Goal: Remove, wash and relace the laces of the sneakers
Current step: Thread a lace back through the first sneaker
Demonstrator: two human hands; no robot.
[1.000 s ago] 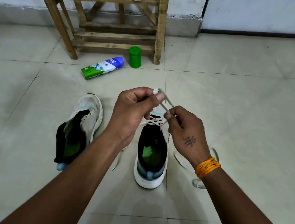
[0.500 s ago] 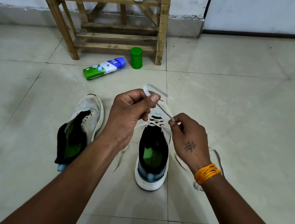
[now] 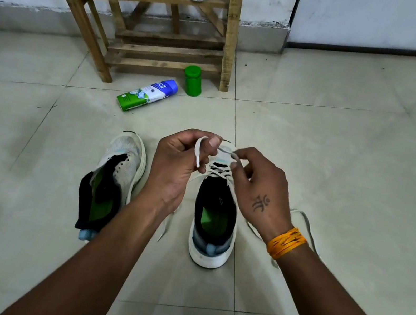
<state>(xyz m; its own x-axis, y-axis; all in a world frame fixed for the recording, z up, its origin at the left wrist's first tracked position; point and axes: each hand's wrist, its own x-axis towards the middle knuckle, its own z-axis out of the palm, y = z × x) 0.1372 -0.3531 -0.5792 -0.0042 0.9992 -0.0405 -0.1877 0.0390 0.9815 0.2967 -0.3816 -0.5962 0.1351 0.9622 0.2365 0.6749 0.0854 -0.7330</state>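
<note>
Two grips on lace [image 3: 198,150] | left hand [image 3: 175,162] pinches end | right hand [image 3: 257,185] pinches span | above sneaker [image 3: 215,214]

Two sneakers stand side by side on the tiled floor [image 3: 341,153], a narrow strip of bare tile between them. Loose white lace [image 3: 305,230] trails on the floor just right of the right sneaker [image 3: 212,230]. Beyond the left sneaker [image 3: 122,161], a lying spray can [image 3: 147,95] and upright green bottle [image 3: 192,81] sit before a wooden rack [image 3: 164,49] against the far wall.
</note>
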